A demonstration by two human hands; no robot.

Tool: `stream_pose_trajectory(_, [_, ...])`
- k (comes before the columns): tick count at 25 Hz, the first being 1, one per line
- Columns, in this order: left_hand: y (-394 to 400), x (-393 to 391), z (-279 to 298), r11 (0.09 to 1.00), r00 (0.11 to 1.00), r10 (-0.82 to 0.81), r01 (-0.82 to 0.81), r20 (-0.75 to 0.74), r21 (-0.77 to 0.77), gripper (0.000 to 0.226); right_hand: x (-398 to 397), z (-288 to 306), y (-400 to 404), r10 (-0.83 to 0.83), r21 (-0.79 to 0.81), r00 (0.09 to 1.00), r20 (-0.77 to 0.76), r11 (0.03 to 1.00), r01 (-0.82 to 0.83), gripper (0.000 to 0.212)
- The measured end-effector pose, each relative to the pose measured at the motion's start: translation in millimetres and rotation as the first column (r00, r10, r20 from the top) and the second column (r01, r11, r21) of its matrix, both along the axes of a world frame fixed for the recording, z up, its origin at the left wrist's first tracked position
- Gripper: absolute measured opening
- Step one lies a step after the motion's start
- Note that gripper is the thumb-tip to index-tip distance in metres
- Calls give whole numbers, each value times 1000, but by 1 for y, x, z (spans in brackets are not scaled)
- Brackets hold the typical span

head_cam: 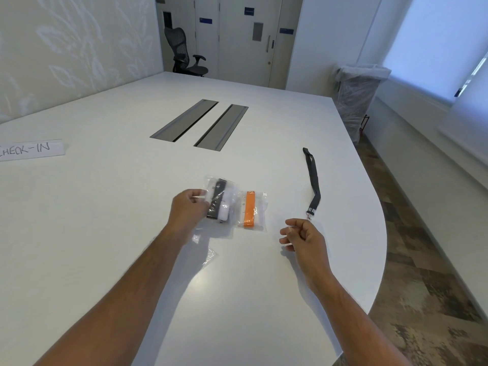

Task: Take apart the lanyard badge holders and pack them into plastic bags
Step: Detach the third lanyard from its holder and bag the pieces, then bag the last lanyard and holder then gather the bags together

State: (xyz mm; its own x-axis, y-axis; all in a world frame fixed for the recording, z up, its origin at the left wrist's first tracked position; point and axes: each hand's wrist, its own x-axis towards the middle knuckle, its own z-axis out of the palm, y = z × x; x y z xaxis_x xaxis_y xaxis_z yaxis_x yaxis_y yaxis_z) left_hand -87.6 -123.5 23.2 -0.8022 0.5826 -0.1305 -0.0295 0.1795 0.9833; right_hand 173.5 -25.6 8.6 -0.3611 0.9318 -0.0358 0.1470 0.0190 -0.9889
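Two bare forearms reach in from the near edge over the white counter (105,207), and straight away the left hand (187,210) is on the job: its fingers (196,194) are curled round the near-left edge of a clear plastic bag (220,200), pinching it, and inside that bag sit a folded black strap and something white. Just beside it on the right, touching or all but touching (hard to call from this angle), lies a second clear bag (252,211) flat on the counter with an orange strip packed inside. Over to the right hand (303,236) now: it hovers just above the surface with fingers loosely curled inward and nothing held in them. Just beyond its knuckles rests the metal clip end of a black lanyard (313,180), which runs away from the camera in a nearly straight line, unpacked, near the counter's right edge. A loose bit of clear plastic (210,256) peeks out beside the left forearm. Far left lies a paper sign (31,149) reading "CHECK-IN", and two grey cable hatches (200,124) sit mid-counter.
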Motion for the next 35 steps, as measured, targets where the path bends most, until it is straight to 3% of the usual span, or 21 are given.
stream_pose_trajectory(4, [3,-24,-9,991,992,121,-122,-21,-62,35,4,-9,-2,-19,-44,999,-28,999,18,23])
stream_pose_trajectory(8, [6,-36,-22,978,988,142,-150,-63,-145,31,12,-11,3,-83,-30,996,-15,996,82,21])
stream_pose_trajectory(12, [10,-34,-28,956,964,126,-181,-234,-231,24,21,-5,12,-162,50,986,25,986,161,22])
stream_pose_trajectory(15, [15,-26,-24,921,931,109,-226,-348,-317,46,32,-2,24,-263,117,962,70,960,254,20])
stream_pose_trajectory(18, [23,-11,-17,943,865,98,-239,-492,-233,49,47,-2,41,-293,132,945,146,952,275,14])
stream_pose_trajectory(22, [41,29,-3,999,787,-41,14,-615,-48,25,63,-2,56,-218,117,920,326,975,189,18])
stream_pose_trajectory(27, [68,90,0,896,682,-418,420,-600,-145,19,65,-3,60,-149,143,865,479,986,90,26])
stream_pose_trajectory(31, [83,120,-2,706,506,-706,565,-496,-428,60,61,-3,61,-106,162,829,550,987,19,31])
stream_pose_trajectory(35, [100,130,-11,563,410,-826,584,-386,-585,98,65,-1,69,3,114,801,599,990,-89,51])
